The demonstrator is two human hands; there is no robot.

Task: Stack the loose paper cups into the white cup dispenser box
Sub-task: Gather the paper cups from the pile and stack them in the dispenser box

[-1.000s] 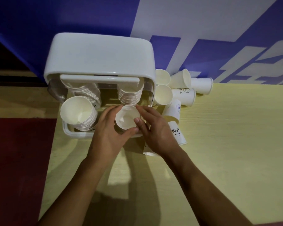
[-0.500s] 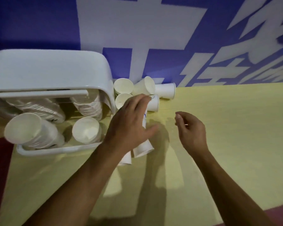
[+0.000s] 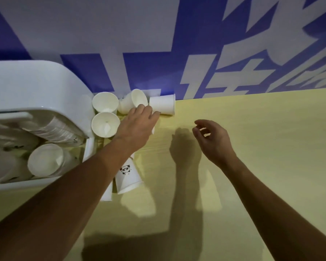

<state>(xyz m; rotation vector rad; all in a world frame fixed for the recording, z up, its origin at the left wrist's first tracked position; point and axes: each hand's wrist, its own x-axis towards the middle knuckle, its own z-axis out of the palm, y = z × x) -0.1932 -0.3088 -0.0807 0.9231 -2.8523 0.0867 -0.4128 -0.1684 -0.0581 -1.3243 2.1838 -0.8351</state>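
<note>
Head view, looking down: my left hand [image 3: 137,123] reaches over the loose cups in the upper middle of the frame. Its fingers [image 3: 149,112] bend down against the closed end of a side-lying paper cup [image 3: 163,106] by the wall [image 3: 196,44]. Whether they have closed on it, or on something under the palm, I cannot tell. My right hand [image 3: 213,138] hovers right of centre above the worktop [image 3: 262,166], fingers loosely curled, holding nothing.

To do this well I would take the cup lightly near its rim, since thin paper probably dents. Then I would turn its mouth the way the cup stack [image 3: 45,162] faces inside the white dispenser box [image 3: 36,85] at left, and nest it straight. The cups are plain white and tapered, some upright, some tipped. The panda-print cup [image 3: 127,176] lies at centre beside the box.
</note>
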